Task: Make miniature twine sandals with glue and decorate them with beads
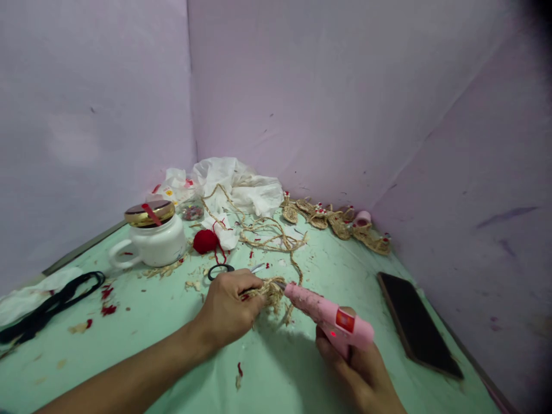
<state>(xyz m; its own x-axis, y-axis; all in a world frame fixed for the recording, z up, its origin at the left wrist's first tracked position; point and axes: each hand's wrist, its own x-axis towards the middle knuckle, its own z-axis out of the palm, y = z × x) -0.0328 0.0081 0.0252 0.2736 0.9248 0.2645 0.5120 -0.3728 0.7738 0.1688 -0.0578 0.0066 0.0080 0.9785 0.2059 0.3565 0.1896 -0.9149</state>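
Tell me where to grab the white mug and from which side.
Take the white mug by its loop handle, coming from the left. The handle juts out that way, and a gold lid covers the top.

On the pale green table [150,322], the left hand [228,307] pinches a small tan jute-cord piece [271,292], and the right hand [357,368] grips a pink glue gun [330,316] whose nozzle touches that piece. Just beyond the left hand lie black-handled scissors [224,270]. Farther off, loose jute cord [267,233] trails toward crumpled white plastic bags [241,187] in the corner. At far left stands a white ceramic jar with a gold lid [150,233], with a red yarn ball [205,241] to its right. A row of small woven jute sandals [340,221] lines the right wall, and a dark flat phone [416,325] lies near right. Black straps [47,305] lie at the left edge.
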